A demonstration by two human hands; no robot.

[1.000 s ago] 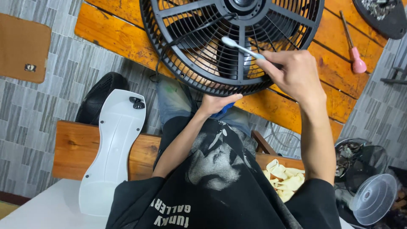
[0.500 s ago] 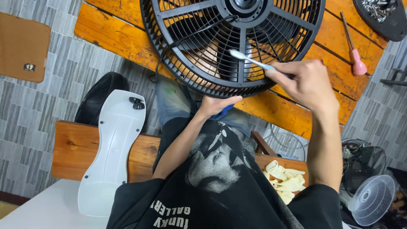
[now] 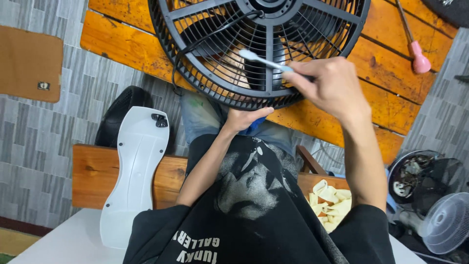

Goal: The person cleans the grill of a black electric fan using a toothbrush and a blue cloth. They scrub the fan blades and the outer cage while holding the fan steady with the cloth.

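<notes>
A round black fan grille (image 3: 259, 51) leans over an orange wooden table (image 3: 371, 73), its lower rim resting against my lap. My right hand (image 3: 330, 88) grips a white and blue toothbrush (image 3: 264, 61) whose head lies on the grille's wires left of the hand. My left hand (image 3: 246, 119) is under the grille's bottom rim, holding it, with something blue beneath the fingers. My black printed shirt fills the lower middle.
A white plastic fan panel (image 3: 134, 171) leans on a wooden bench (image 3: 93, 173) at left. A pink-handled screwdriver (image 3: 415, 51) lies on the table at right. Yellowish gloves (image 3: 332, 205) sit beside my right arm. Fan parts (image 3: 435, 195) stand on the floor at right.
My right hand has shifted the toothbrush along the grille wires, first right, then back toward the left. The left hand has stayed under the rim.
</notes>
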